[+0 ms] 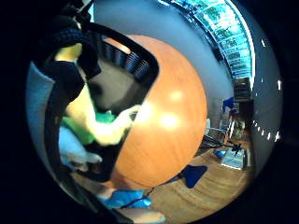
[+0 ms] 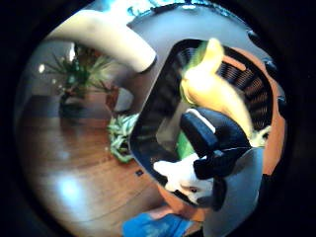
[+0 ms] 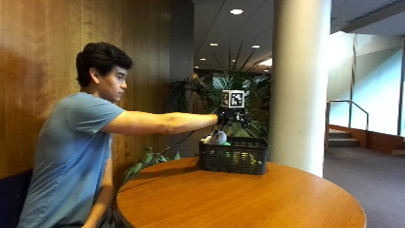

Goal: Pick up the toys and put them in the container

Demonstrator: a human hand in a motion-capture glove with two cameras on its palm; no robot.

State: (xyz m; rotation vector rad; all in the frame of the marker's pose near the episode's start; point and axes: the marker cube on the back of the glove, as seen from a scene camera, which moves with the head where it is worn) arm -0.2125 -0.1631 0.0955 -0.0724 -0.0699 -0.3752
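- The outside view looks from the side, across the round table (image 3: 240, 199), well back.
- Both palm views look down, close over the black basket (image 2: 158, 123), which all three views share.

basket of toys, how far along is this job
Nearly finished, it seems. The black basket on the round table already holds a white toy, a green one and a yellow one. The gloved right hand is over the basket; whether it holds anything is unclear. No toy shows on the tabletop.
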